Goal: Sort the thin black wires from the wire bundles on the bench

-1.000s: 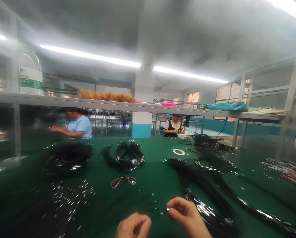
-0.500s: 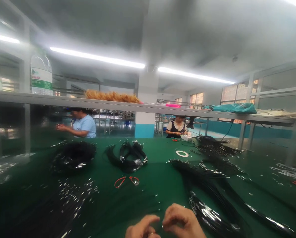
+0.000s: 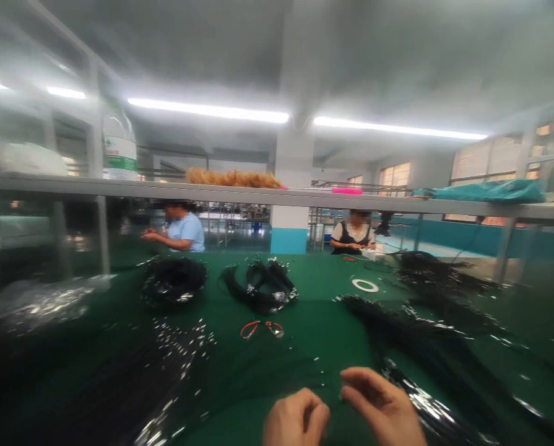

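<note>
My left hand (image 3: pixel 295 420) and my right hand (image 3: pixel 382 407) are close together at the bottom edge, over a green table (image 3: pixel 314 310). Both pinch a thin black cord (image 3: pixel 304 375) with a small metal tip between the fingertips. A long bundle of black cords (image 3: pixel 425 353) lies just right of my right hand. A heap of loose black cords with silver ends (image 3: pixel 165 359) spreads left of my left hand. Small red-handled snips (image 3: pixel 261 328) lie ahead of my hands.
Two coiled cord bundles (image 3: pixel 173 282) (image 3: pixel 262 288) and a white tape ring (image 3: pixel 364 285) lie farther out. A shelf (image 3: pixel 277 195) spans the table, holding a water bottle (image 3: pixel 119 152) and an orange duster (image 3: pixel 233 178). Two people (image 3: pixel 184 229) (image 3: pixel 353 234) work on the far side.
The view has swung left, so everything shifted right. My hands came closer together and stay pinched on the thin cord. The other person's hand at the right edge is out of view.
</note>
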{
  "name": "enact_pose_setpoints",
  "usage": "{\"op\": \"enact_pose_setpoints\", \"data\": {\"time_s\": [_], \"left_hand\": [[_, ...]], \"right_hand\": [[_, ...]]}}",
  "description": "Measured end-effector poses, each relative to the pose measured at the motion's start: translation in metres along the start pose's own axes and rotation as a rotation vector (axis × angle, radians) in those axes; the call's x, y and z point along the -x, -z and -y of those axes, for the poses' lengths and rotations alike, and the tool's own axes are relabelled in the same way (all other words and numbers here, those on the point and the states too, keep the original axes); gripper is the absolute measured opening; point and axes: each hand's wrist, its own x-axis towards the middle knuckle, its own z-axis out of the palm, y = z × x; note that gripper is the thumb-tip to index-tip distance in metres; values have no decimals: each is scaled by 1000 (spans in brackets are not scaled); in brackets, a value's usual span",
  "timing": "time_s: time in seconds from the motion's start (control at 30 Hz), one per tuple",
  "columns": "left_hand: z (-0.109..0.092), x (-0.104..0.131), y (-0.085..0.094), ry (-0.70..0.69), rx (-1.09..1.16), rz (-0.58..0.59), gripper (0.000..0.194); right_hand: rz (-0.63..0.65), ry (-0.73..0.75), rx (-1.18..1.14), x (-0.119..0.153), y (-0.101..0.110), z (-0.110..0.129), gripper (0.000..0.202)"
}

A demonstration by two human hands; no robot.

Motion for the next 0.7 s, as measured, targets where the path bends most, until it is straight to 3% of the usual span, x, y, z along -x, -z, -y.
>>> {"op": "enact_pose_setpoints", "data": {"time_s": [0.07,0.17,0.37,0.5,0.6,0.7], "left_hand": [[1,7,8,33,-49,-27,22],[14,27,31,51,-152,-37,16],[61,76,114,181,-404,-158,23],[87,90,160,282,-530,-242,30],[97,88,166,295,-579,-281,28],[95,82,142,162,-506,-244,33]], "right_hand": [[-136,-54,-20,-1,6,4,30],[-152,-164,71,-6,15,14,35],[-216,-186,133,-7,6,30,32],[-159,-174,208,-10,-2,23,36],[-106,-108,373,-18,12,5,43],[-99,-25,609,-23,36,-12,46]]}}
